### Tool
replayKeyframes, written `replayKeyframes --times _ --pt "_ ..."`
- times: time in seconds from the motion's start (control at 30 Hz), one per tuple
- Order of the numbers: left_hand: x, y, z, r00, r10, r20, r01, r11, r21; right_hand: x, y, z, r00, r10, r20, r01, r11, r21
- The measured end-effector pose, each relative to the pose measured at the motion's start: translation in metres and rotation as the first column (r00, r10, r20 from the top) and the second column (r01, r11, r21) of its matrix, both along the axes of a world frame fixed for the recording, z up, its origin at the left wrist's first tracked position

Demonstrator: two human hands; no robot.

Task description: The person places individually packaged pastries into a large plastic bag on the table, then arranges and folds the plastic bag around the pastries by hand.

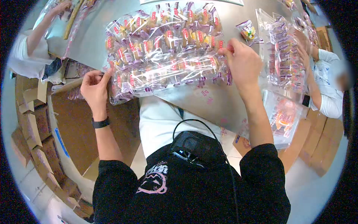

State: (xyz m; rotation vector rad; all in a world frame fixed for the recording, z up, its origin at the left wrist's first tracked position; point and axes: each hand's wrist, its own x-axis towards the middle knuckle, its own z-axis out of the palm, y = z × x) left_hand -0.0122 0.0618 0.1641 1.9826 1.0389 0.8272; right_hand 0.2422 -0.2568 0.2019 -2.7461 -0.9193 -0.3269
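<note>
A large clear plastic bag (164, 71) lies on the metal table in front of me, filled with rows of small wrapped snacks in purple-edged packets with red labels. At its left edge, my left hand (96, 89) is closed, thumb and fingers pinching the film. My right hand (243, 63) closes in a pinch on the bag's upper right edge, with the knuckles raised. Glare on the film hides part of the front row. One loose wrapped snack (247, 31) lies on the table just beyond my right hand.
Another filled clear bag (285, 56) is on the right, under a co-worker's hands (304, 56). At the left, a second co-worker's arm (41, 28) reaches over the table (87, 41). Flat printed bags (283, 117) hang at the right edge; cardboard boxes (41, 123) stand below on both sides.
</note>
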Motion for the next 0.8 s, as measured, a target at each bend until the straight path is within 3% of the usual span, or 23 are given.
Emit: replayKeyframes --times 0.1,0.27,0.3,0.37,0.4,0.5,0.53,0.63,0.8 --pt "0.008 -0.011 0.022 0.994 -0.049 -0.100 0.067 0.981 0.180 0.000 0.006 0.004 0.982 -0.107 -0.153 0.091 0.990 -0.108" --pt "0.008 -0.011 0.017 0.958 -0.048 -0.283 0.115 0.967 0.227 0.011 0.003 -0.005 0.986 -0.009 -0.166 0.004 0.999 -0.032" --pt "0.011 -0.014 0.022 0.938 -0.064 -0.340 0.131 0.975 0.179 0.010 0.002 -0.006 0.986 0.033 -0.163 -0.036 0.999 -0.014" --pt "0.013 -0.022 0.038 0.884 -0.096 -0.457 0.145 0.987 0.073 0.007 0.004 0.000 0.939 0.040 -0.341 -0.031 0.999 0.032" --pt "0.008 -0.014 0.030 0.889 -0.174 -0.425 0.219 0.974 0.061 0.009 0.010 0.008 0.911 0.052 -0.410 -0.029 0.998 0.062" --pt "0.013 -0.008 0.040 0.939 -0.213 -0.269 0.113 0.932 -0.344 -0.003 0.032 0.037 0.835 -0.097 -0.542 0.064 0.995 -0.079" --pt "0.028 -0.021 0.069 0.824 -0.275 -0.495 0.134 0.944 -0.301 -0.006 0.037 0.036 0.858 -0.101 -0.503 0.060 0.993 -0.097" --pt "0.057 -0.057 0.081 0.556 -0.119 -0.822 0.262 0.964 0.038 -0.006 0.046 0.029 0.904 -0.109 -0.413 0.053 0.988 -0.143" --pt "0.067 -0.078 0.086 0.545 -0.034 -0.838 0.196 0.977 0.087 0.010 0.045 0.019 0.894 -0.058 -0.444 0.011 0.994 -0.107"
